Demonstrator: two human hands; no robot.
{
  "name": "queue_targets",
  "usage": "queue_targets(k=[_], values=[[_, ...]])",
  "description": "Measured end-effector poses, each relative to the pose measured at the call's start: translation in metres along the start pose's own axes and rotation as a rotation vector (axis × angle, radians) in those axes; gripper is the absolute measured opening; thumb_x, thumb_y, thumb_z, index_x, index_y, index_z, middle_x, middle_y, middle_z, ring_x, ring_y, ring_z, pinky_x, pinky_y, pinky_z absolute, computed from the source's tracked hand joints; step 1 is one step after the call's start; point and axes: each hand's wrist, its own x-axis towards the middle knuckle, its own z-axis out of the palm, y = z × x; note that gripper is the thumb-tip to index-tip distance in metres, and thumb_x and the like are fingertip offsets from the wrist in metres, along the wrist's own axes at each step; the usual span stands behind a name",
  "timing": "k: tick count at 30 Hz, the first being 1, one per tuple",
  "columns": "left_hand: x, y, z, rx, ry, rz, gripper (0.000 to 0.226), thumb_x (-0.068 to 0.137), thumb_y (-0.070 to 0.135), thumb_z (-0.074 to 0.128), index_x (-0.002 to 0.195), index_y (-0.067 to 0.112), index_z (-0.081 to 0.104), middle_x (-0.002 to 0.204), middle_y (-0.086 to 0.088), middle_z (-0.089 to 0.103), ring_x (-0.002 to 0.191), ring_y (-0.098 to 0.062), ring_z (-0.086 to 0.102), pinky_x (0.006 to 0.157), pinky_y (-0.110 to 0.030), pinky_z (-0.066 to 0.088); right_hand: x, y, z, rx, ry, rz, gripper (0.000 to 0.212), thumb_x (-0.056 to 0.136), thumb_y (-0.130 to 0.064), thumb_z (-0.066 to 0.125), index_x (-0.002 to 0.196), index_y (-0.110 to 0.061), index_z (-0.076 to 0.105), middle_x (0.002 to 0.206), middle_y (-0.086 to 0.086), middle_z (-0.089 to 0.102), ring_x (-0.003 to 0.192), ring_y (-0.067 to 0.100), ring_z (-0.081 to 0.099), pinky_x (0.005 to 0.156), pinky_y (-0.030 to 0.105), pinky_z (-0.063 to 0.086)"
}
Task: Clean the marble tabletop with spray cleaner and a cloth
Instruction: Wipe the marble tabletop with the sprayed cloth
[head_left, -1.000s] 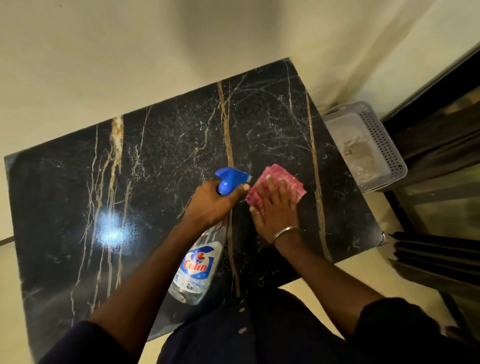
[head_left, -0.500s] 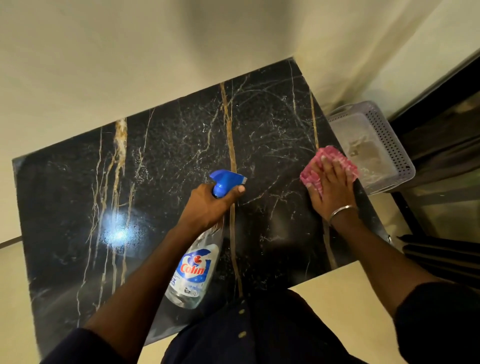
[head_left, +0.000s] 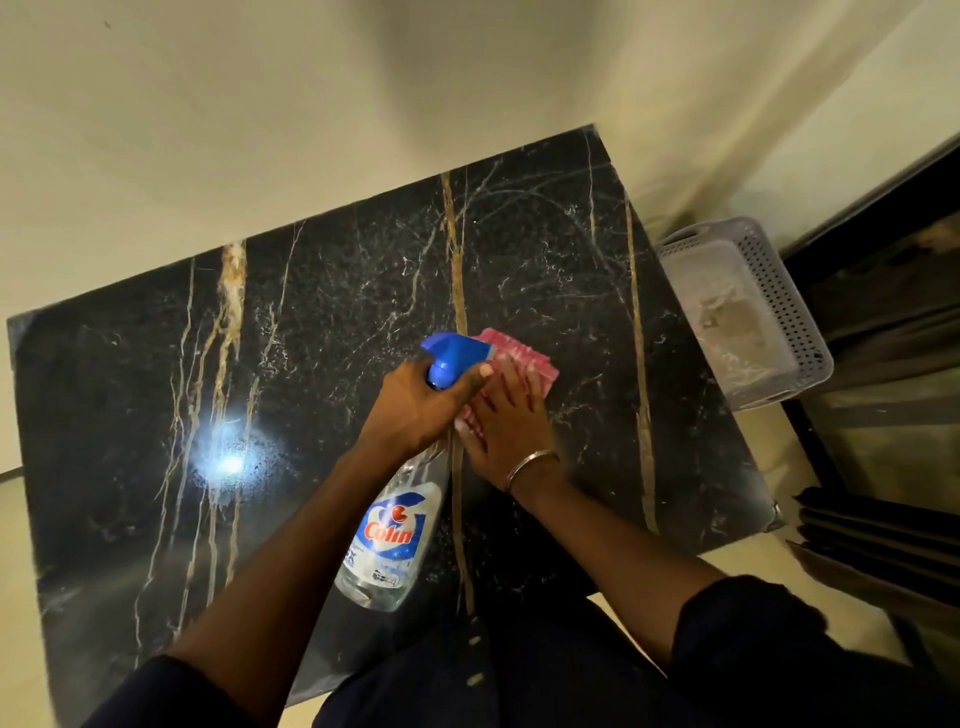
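The pink cloth (head_left: 524, 356) lay flat on the black, gold-veined marble desk (head_left: 337, 312), right of its middle, with the right grip (head_left: 506, 421) pressed on it, fingers straight and spread, a metal bangle (head_left: 530, 462) at the wrist. Just left of it, the left grip (head_left: 415, 410) was curled round the neck of the clear spray bottle (head_left: 392, 540) — blue nozzle overlapping the cloth's left edge in view, body slanting back toward the person. Beyond the desk's right edge stood a grey perforated basket (head_left: 779, 291) — and a bright light glare (head_left: 228, 462) shone on the desk's left half
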Motion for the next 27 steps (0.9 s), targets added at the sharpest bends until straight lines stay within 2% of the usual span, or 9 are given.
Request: queue_targets(k=[3,6,8,10,13,18,20,22,27], values=[[0.007,0.002,-0.001,-0.006,-0.018,-0.036,0.041,0.083,0.058,0.061,0.092,0.019,0.066,0.078,-0.001,0.072,0.072,-0.014,0.069,0.067,-0.03,0.055,-0.005,0.005,0.005,-0.041,-0.042,-0.246,0.056,0.092,-0.048,0.039,0.14,-0.02,0.04,0.146,0.012,0.046,0.142,0.038,0.026,0.117,0.059,0.013],[0.012,0.003,-0.004,-0.001,-0.016,-0.039,0.04,0.082,0.061,0.061,0.085,0.022,0.065,0.071,0.003,0.07,0.063,-0.009,0.066,0.061,-0.024,0.052,0.0,0.05,-0.002,-0.096,-0.022,-0.346,0.064,0.093,-0.049,0.04,0.151,-0.025,0.027,0.158,0.006,0.03,0.147,0.034,0.019,0.119,0.056,0.011],[0.015,0.004,-0.006,0.005,-0.02,-0.029,0.041,0.083,0.059,0.061,0.085,0.018,0.064,0.07,0.001,0.068,0.062,-0.01,0.064,0.06,-0.024,0.05,0.004,0.087,-0.013,-0.104,0.017,-0.21,0.067,0.095,-0.048,0.041,0.155,-0.028,0.019,0.163,0.005,0.018,0.15,0.032,0.012,0.12,0.055,0.006],[0.019,0.004,-0.007,0.002,-0.043,-0.015,0.045,0.084,0.057,0.06,0.093,0.013,0.064,0.078,-0.006,0.07,0.071,-0.018,0.067,0.066,-0.032,0.054,0.008,0.123,-0.029,-0.095,0.07,0.0,0.069,0.094,-0.047,0.043,0.155,-0.029,0.016,0.163,0.004,0.017,0.15,0.03,0.012,0.12,0.054,0.008],[0.021,0.006,-0.008,-0.01,-0.05,0.005,0.05,0.084,0.059,0.06,0.098,0.011,0.064,0.085,-0.012,0.071,0.078,-0.025,0.068,0.076,-0.042,0.057,0.022,0.16,-0.05,-0.033,0.115,0.251,0.064,0.095,-0.046,0.036,0.154,-0.023,0.026,0.162,0.007,0.022,0.15,0.029,0.014,0.121,0.054,0.009],[0.018,0.006,-0.015,-0.022,-0.039,0.002,0.051,0.085,0.057,0.059,0.097,0.008,0.065,0.086,-0.013,0.072,0.079,-0.026,0.069,0.076,-0.041,0.057,0.053,0.131,-0.049,0.039,0.145,0.575,0.064,0.094,-0.045,0.033,0.154,-0.022,0.027,0.163,0.009,0.017,0.15,0.035,0.012,0.119,0.057,0.005],[0.016,0.003,-0.017,-0.031,-0.027,-0.001,0.051,0.084,0.059,0.059,0.093,0.01,0.065,0.082,-0.01,0.072,0.075,-0.023,0.07,0.072,-0.038,0.058,0.058,0.103,-0.042,0.008,0.088,0.482,0.063,0.096,-0.044,0.026,0.155,-0.024,0.021,0.164,0.008,0.012,0.15,0.035,0.006,0.12,0.058,0.005],[0.012,0.002,-0.018,-0.028,-0.016,-0.005,0.051,0.083,0.06,0.06,0.09,0.01,0.065,0.078,-0.009,0.071,0.071,-0.022,0.069,0.067,-0.034,0.057,0.054,0.066,-0.03,-0.06,0.011,0.256,0.064,0.095,-0.045,0.013,0.155,-0.025,0.019,0.164,0.007,0.01,0.15,0.036,0.004,0.12,0.058,0.005],[0.005,0.001,-0.021,-0.028,0.037,0.007,0.042,0.084,0.057,0.061,0.09,0.016,0.065,0.075,-0.005,0.071,0.067,-0.017,0.067,0.064,-0.032,0.054,0.033,0.005,-0.016,0.082,-0.045,-0.16,0.054,0.094,-0.039,0.031,0.139,-0.017,0.052,0.149,0.01,0.046,0.141,0.035,0.037,0.115,0.056,0.021]])
